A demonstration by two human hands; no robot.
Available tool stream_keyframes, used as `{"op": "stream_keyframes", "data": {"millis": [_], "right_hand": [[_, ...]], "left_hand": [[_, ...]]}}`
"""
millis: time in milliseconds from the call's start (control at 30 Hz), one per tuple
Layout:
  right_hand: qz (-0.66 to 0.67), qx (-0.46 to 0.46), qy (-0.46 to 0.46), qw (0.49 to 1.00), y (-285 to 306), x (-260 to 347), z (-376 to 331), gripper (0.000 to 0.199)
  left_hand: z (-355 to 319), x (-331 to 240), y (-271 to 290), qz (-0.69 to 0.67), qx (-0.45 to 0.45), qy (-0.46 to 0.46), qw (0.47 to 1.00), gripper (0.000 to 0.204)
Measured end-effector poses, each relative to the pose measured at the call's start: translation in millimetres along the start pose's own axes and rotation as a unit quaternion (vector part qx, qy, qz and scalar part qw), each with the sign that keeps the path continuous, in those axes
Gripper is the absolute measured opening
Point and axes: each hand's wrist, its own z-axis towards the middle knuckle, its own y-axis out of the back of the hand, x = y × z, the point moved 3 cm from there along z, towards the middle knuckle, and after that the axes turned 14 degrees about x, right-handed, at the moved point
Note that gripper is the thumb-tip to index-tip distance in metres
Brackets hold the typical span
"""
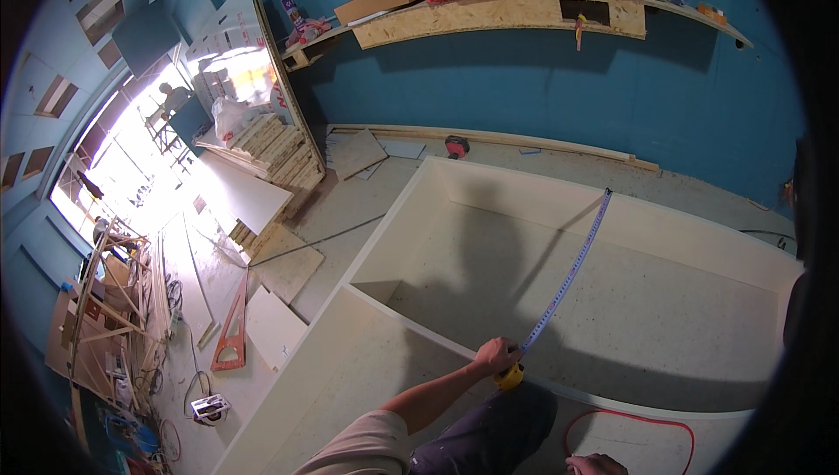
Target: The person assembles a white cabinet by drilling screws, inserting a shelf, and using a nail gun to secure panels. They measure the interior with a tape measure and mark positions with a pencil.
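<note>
Left hand [495, 356]: clenched on yellow tape measure case [510, 377] | blade [568, 276]: runs up-right to white cabinet panel's [664, 318] far edge | right hand [596, 464]: lower edge, grip indeterminate.

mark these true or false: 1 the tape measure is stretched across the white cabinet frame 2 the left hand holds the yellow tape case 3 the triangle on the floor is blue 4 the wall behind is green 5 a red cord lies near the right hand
1. True. The tape measure runs from near edge to far wall of the white cabinet frame.
2. True. The left hand grips the yellow tape case at the frame's near edge.
3. False. The triangle square on the floor is red-orange.
4. False. The wall is blue.
5. True. A red cord loops just above the right hand.
</note>
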Motion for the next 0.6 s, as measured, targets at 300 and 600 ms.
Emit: {"op": "stream_keyframes", "data": {"millis": [300,600], "right_hand": [[-0.005,0.009,-0.014,1.000,0.5,-1.1,0.7,0.037],[0.000,0.010,-0.018,1.000,-0.7,-2.8,-0.2,0.036]], "left_hand": [[-1.3,-2.4,1.3,0.019,-0.001,-0.005,1.000,0.029],[-1.9,-2.3,-0.1,0.006,-0.002,-0.010,1.000,0.028]]}}
